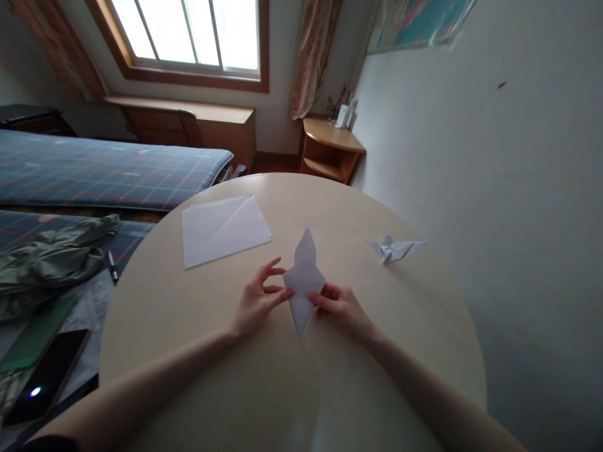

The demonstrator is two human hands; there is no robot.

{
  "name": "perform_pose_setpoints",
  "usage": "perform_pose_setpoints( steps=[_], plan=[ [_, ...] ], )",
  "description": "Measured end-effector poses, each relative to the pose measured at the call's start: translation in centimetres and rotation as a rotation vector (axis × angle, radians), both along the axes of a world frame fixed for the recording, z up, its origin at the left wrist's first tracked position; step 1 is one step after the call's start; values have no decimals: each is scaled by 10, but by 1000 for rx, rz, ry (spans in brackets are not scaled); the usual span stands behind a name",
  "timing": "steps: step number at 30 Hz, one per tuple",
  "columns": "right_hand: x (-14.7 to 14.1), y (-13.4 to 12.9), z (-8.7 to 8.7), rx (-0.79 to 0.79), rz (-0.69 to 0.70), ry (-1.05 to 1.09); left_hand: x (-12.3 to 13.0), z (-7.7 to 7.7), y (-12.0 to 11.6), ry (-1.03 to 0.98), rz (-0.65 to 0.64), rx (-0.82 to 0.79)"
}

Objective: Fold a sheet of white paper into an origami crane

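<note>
A piece of folded white paper (305, 276) is held between my hands above the middle of the round table (226, 370). It is long, pointed at the top and bottom, with wider corners at its sides. My left hand (258, 295) pinches its left edge between thumb and fingers, the index finger raised. On the lower right edge, my right hand (343, 307) grips it with the thumb in front and the fingers partly hidden behind. To the right lies a folded paper crane (393, 249), its wings spread. Flat white paper sheets (226, 229) lie at the left back.
A wall (532, 220) runs close along the table's right side. Beds with plaid mattresses (103, 169) stand to the left. A phone (49, 373), a pen (112, 267) and a green cloth (51, 257) lie beside the table. A corner shelf (332, 135) stands beyond it.
</note>
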State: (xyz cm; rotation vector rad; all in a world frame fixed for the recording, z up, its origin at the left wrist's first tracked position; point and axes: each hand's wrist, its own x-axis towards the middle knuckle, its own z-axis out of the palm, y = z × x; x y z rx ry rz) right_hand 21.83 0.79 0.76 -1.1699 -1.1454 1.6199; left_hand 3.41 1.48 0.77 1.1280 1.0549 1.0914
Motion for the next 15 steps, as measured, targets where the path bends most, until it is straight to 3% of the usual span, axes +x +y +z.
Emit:
perform_pose_setpoints(
  steps=[5,15],
  plan=[
    [-4,-3,0,-36,-36,51,1,-2,-1,-12,-106,-37],
    [-3,-4,-1,44,-63,15,-1,3,-3,240,-222,-17]
  ],
)
